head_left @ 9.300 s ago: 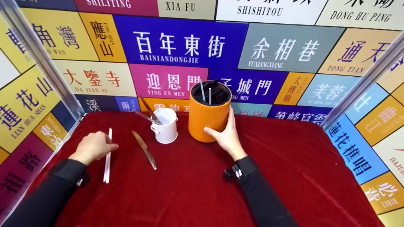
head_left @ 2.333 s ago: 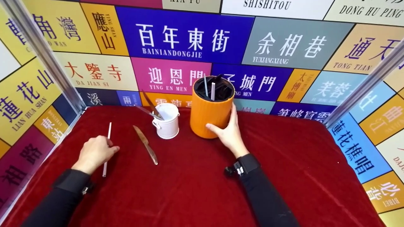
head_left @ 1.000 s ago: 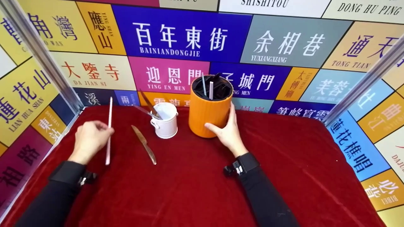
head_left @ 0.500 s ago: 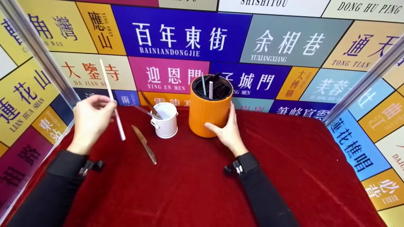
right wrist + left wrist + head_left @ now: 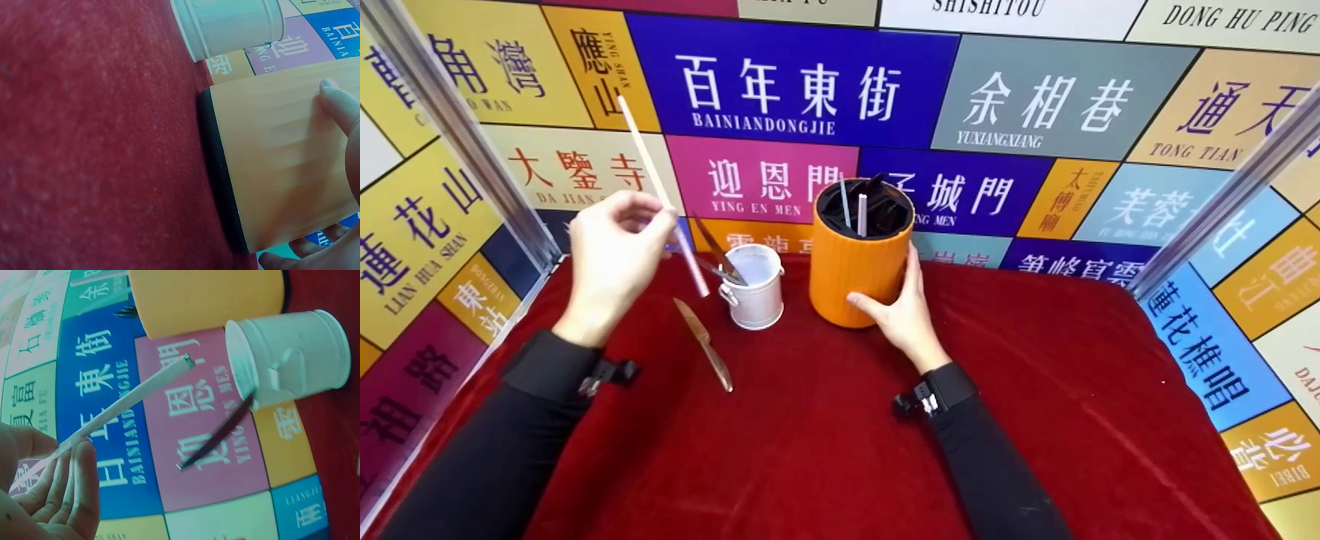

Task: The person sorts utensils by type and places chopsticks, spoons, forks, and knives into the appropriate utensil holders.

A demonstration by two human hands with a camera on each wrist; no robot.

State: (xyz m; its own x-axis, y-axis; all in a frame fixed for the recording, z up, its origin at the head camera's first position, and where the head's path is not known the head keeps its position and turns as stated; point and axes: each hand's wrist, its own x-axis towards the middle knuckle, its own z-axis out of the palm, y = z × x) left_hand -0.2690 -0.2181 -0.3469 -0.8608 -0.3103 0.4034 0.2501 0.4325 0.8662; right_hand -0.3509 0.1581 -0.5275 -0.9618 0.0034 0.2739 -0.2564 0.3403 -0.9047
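My left hand [image 5: 615, 259] pinches a slim white chopstick [image 5: 649, 161] between thumb and fingertips, well above the table. The chopstick slants, its lower end in front of the white bucket [image 5: 756, 296] in the head view; in the left wrist view that end [image 5: 183, 363] is apart from the bucket. My right hand [image 5: 901, 319] grips the side of an orange cylindrical utensil holder [image 5: 851, 281], thumb in front and fingers round the far side. Black bristle-like filling [image 5: 885, 214] fills the holder, and white sticks [image 5: 862, 214] and a pale blue stick [image 5: 846, 202] stand in it.
On the red cloth [image 5: 810, 450] a table knife [image 5: 703, 345] lies left of the middle. A brown-bladed knife [image 5: 716, 247] and another utensil lean out of the bucket. Behind stands a printed panel wall [image 5: 795, 45] with metal posts [image 5: 472, 142] at the corners.
My left hand has lifted the last chopstick from the cloth and carried it up and rightward. Earlier, another chopstick left the table and a further white stick appeared in the holder. My right hand stays put.
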